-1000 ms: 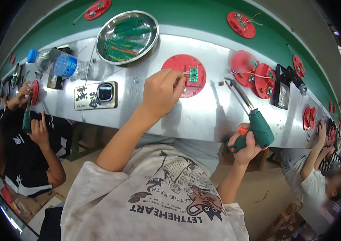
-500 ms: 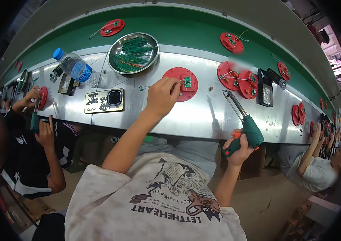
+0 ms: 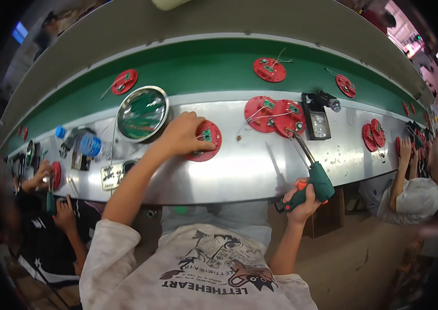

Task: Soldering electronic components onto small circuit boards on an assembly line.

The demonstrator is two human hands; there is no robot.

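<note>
A red disc [image 3: 213, 135] with a small green circuit board lies on the metal bench in front of me. My left hand [image 3: 184, 135] grips it from its left side, thumb across the near part and fingers around the far edge. In my right hand [image 3: 304, 199] is a green soldering gun [image 3: 322, 182], held by its handle with the fingers wrapped round. Its tip points away and overlaps the near edge of a second red disc [image 3: 287, 116]; whether they touch I cannot tell. Another red disc [image 3: 256, 109] with white wires lies partly under that one.
A metal bowl [image 3: 163, 129] of green wires stands at the left, near a phone [image 3: 109, 178] and a water bottle [image 3: 89, 144]. A black tray [image 3: 309, 116] sits right of the paired discs. More red discs [image 3: 269, 70] rest along the green back strip. Co-workers sit on both sides.
The view has swung, shifting the bench leftward and down. My left hand has gone from pinching at the circuit board to gripping the disc. The soldering gun's tip now overlaps the paired discs.
</note>
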